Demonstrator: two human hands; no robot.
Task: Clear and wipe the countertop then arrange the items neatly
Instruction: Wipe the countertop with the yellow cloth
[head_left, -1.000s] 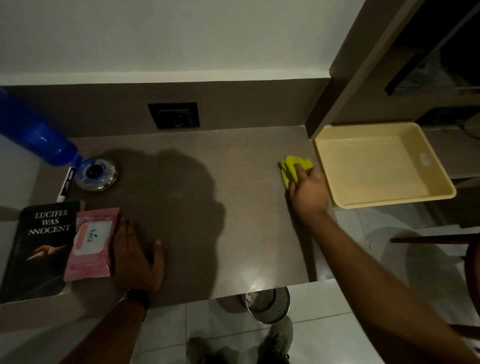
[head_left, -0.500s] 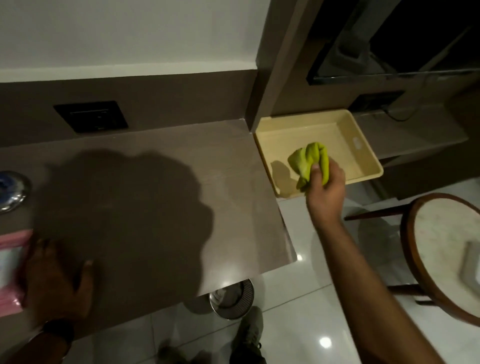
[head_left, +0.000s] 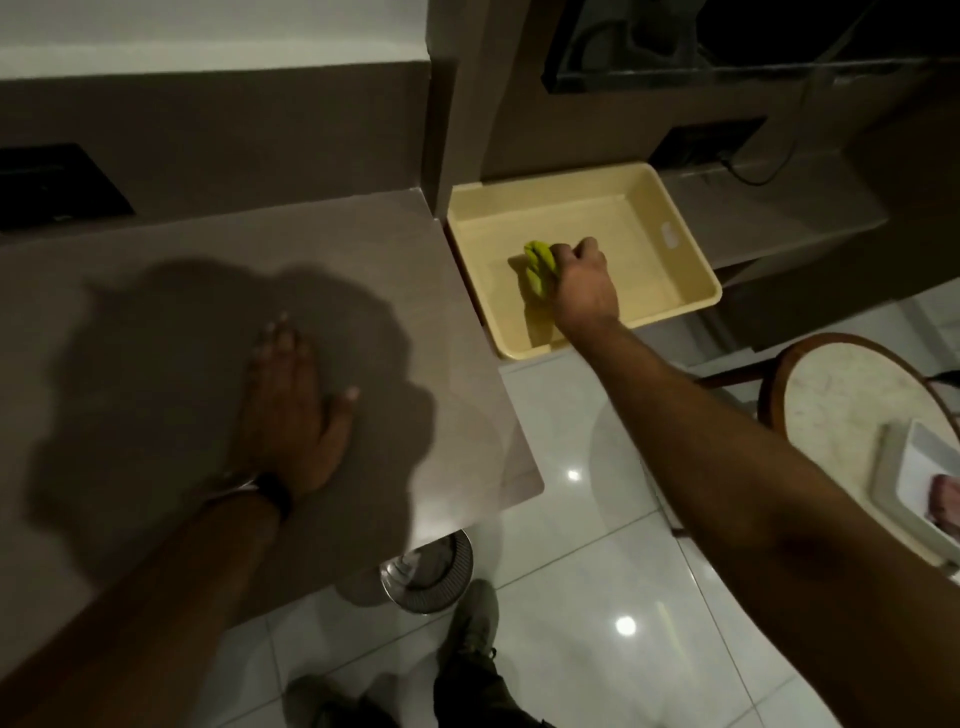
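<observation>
Yellow-green cloth (head_left: 537, 265) — right hand (head_left: 584, 283) fingers clutching it, inside tray (head_left: 675, 223) | left hand (head_left: 293, 410) flat, countertop (head_left: 156, 249)

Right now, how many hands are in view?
2. Left hand lies flat on the countertop; right hand grips the cloth inside the tray.

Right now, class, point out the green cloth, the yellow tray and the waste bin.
green cloth (head_left: 536, 264), head view, on its bunched middle beside the fingers.
yellow tray (head_left: 680, 221), head view, on its right inner wall.
waste bin (head_left: 431, 582), head view, on its perforated rim under the countertop edge.
</observation>
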